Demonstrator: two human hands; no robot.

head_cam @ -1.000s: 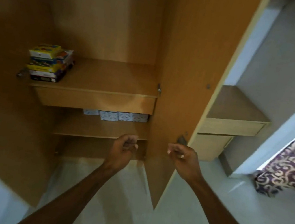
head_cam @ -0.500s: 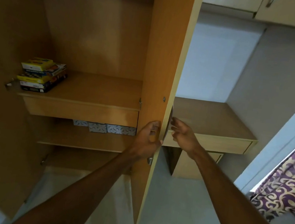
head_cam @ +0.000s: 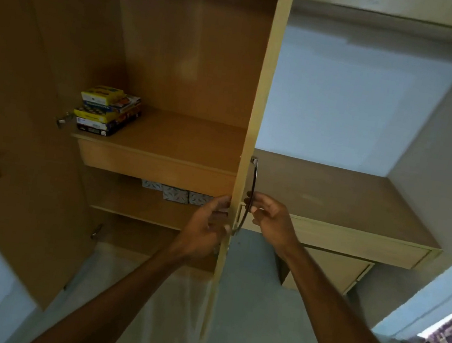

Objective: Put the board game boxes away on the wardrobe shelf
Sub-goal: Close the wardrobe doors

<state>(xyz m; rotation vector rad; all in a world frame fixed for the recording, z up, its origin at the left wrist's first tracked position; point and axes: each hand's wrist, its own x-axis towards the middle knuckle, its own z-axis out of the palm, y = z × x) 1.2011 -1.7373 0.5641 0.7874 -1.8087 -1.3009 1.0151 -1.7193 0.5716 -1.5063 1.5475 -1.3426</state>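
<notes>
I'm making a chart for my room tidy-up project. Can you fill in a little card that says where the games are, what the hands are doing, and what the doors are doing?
games: board game boxes stacked at the left end of the wardrobe shelf
shelf below: small patterned boxes in a row
left hand: on the inner side of the right door
right hand: fingers at the metal handle
left door: swung wide open
carried: nothing

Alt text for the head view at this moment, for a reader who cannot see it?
Both hands are at the open right wardrobe door: the left hand on its edge, the right hand at its metal handle. A stack of board game boxes sits on the shelf inside.
</notes>
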